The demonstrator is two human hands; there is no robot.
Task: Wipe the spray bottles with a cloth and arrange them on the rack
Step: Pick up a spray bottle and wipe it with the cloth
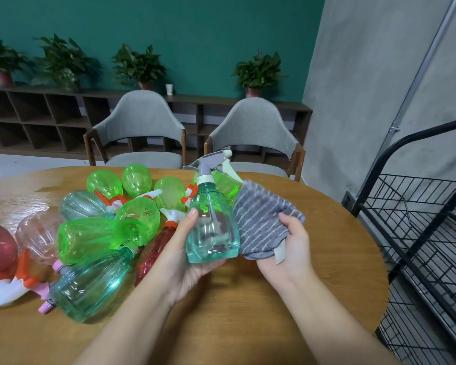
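Observation:
My left hand (181,255) grips a clear teal spray bottle (212,225) with a grey trigger head, held upright above the round wooden table (248,312). Just to its right, my right hand (291,250) holds a grey striped cloth (261,225) against the bottle's side. A heap of several other spray bottles lies on the table to the left: green ones (90,239), another teal one (90,285), a red one (154,248) and pink ones (37,233). The black wire rack (429,233) stands at the table's right edge; its visible shelves hold nothing.
Two grey chairs (140,130) stand behind the table's far side. Beyond them a low dark shelf unit (37,117) carries potted plants along the teal wall. A grey wall with a metal pipe rises behind the rack.

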